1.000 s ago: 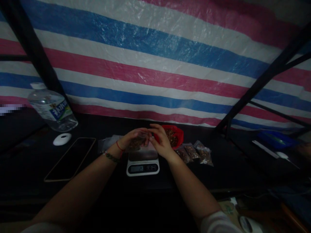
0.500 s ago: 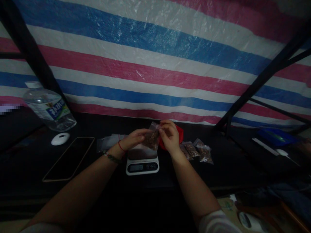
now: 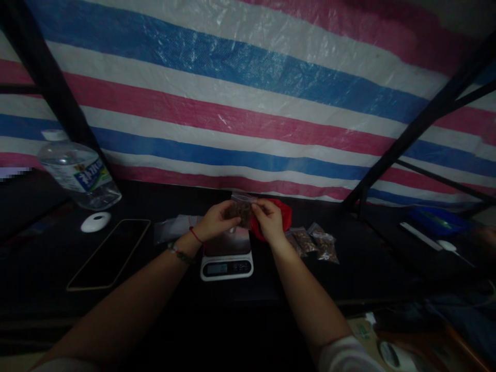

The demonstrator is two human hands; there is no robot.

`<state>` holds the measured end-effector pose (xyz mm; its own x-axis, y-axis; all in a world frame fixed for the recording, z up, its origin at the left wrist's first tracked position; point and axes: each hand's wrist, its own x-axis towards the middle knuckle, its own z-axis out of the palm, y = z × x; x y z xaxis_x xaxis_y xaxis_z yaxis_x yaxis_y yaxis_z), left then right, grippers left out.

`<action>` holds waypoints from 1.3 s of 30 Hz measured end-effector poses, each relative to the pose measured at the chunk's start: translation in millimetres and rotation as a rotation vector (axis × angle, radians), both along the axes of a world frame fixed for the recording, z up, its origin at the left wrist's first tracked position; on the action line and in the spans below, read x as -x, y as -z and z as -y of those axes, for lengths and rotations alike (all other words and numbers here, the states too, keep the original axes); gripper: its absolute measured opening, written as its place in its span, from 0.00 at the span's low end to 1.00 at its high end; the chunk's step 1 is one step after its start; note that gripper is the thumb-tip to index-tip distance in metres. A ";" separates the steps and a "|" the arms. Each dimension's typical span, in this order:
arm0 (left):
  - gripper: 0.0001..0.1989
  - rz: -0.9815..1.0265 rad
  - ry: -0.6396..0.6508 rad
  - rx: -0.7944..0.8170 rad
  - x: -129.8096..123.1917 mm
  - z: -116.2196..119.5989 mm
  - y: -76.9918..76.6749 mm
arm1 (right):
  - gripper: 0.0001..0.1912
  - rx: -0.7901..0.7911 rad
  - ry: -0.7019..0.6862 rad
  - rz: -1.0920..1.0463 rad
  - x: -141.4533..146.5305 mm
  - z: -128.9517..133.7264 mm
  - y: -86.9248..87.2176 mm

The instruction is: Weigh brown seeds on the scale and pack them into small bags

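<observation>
Between my two hands is a small clear zip bag (image 3: 244, 211) with brown bits inside, held above a white kitchen scale (image 3: 227, 269). My left hand (image 3: 217, 221) grips its left side, thumb across the front. The fingers of my right hand (image 3: 269, 218) pinch its right edge. A red bag (image 3: 285, 214) stands just behind my right hand, partly hidden by it. To the right of that hand lie several filled zip bags (image 3: 325, 244). Flat clear plastic bags (image 3: 174, 228) lie by my left wrist. The scale's display is too dim to read.
On the left are a large plastic bottle (image 3: 79, 170), a white oval mouse-like object (image 3: 95, 221) and a phone (image 3: 109, 254). Dark metal frame bars (image 3: 406, 134) slant on both sides. A striped sheet (image 3: 232, 119) hangs behind. At far right lie a blue item (image 3: 437, 219) and a white spoon-like object (image 3: 447, 245).
The zip bag has gone from tilted to more upright, its top edge now level. My left hand has shifted slightly right and wrapped further over it; both hands still hold it.
</observation>
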<state>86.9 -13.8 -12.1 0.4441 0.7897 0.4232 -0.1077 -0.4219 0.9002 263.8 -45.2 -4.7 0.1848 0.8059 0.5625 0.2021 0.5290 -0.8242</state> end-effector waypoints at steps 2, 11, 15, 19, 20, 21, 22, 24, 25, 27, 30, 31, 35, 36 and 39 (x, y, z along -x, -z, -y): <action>0.21 -0.020 -0.032 -0.027 -1.0 -0.1 0.9 | 0.10 0.006 0.017 0.017 1.5 0.8 1.2; 0.18 -0.064 -0.067 -0.043 -0.6 1.7 -4.5 | 0.09 0.013 -0.064 0.082 5.0 0.0 4.6; 0.17 -0.031 -0.116 -0.080 0.7 0.5 -5.1 | 0.09 0.025 -0.037 0.048 5.5 -0.4 5.7; 0.16 -0.012 -0.210 -0.090 1.3 -2.9 -3.7 | 0.09 0.029 -0.038 0.019 6.4 -1.5 7.4; 0.16 0.000 -0.238 -0.077 1.1 -3.7 -3.5 | 0.09 0.036 -0.034 0.014 6.5 -2.2 8.0; 0.17 0.013 -0.258 -0.059 1.0 -4.4 -3.5 | 0.09 0.046 -0.029 0.006 6.3 -2.9 8.6; 0.17 0.028 -0.268 -0.041 0.8 -5.0 -3.6 | 0.09 0.056 -0.024 -0.002 6.1 -3.8 9.3; 0.18 0.054 -0.275 -0.009 0.4 -5.8 -4.2 | 0.10 0.062 -0.013 -0.019 5.3 -5.3 10.3; 0.18 0.064 -0.280 -0.001 0.3 -6.1 -4.6 | 0.10 0.059 -0.008 -0.021 4.9 -5.7 10.4; 0.17 0.070 -0.296 -0.001 0.3 -6.4 -5.3 | 0.10 0.052 0.003 -0.012 4.2 -5.8 9.9; 0.15 0.050 -0.314 -0.025 1.0 -6.5 -6.1 | 0.10 0.045 0.007 -0.005 4.1 -4.6 7.7; 0.14 0.042 -0.321 -0.036 1.3 -6.4 -6.3 | 0.09 0.041 0.010 -0.010 4.2 -4.2 7.2; 0.12 0.020 -0.327 -0.070 2.0 -6.1 -5.8 | 0.10 0.039 0.033 -0.022 3.9 -4.9 8.2; 0.12 0.023 -0.320 -0.072 2.0 -6.2 -5.3 | 0.10 0.041 0.035 -0.018 3.5 -5.3 9.0; 0.12 0.033 -0.301 -0.065 1.9 -6.0 -4.0 | 0.10 0.040 0.029 0.002 2.9 -6.1 11.3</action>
